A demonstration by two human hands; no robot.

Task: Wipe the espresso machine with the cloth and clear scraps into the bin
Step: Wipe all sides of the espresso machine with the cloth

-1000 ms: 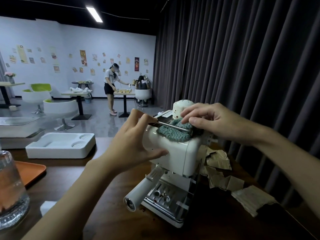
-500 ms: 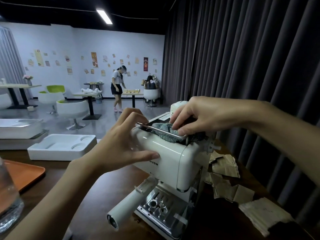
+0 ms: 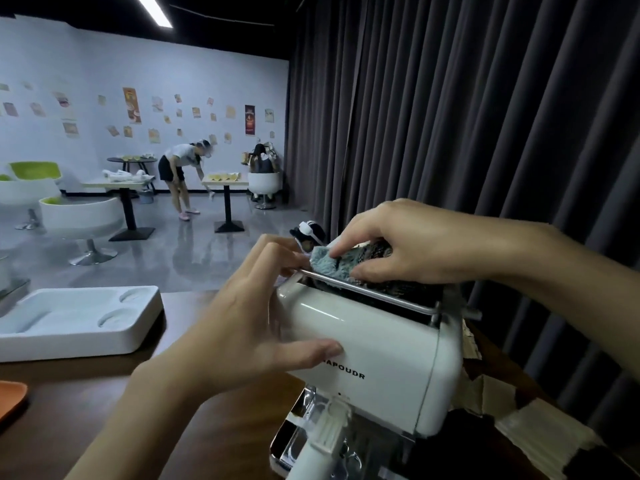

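Cloth shifted left atop espresso machine, gripped beneath right hand

A café, or a room staged as one: beyond the fingers of the left hand stand pedestal tables and white tub chairs on a glossy floor, with food posters on the far wall. Under those fingers an espresso machine sits on a dark wooden counter.
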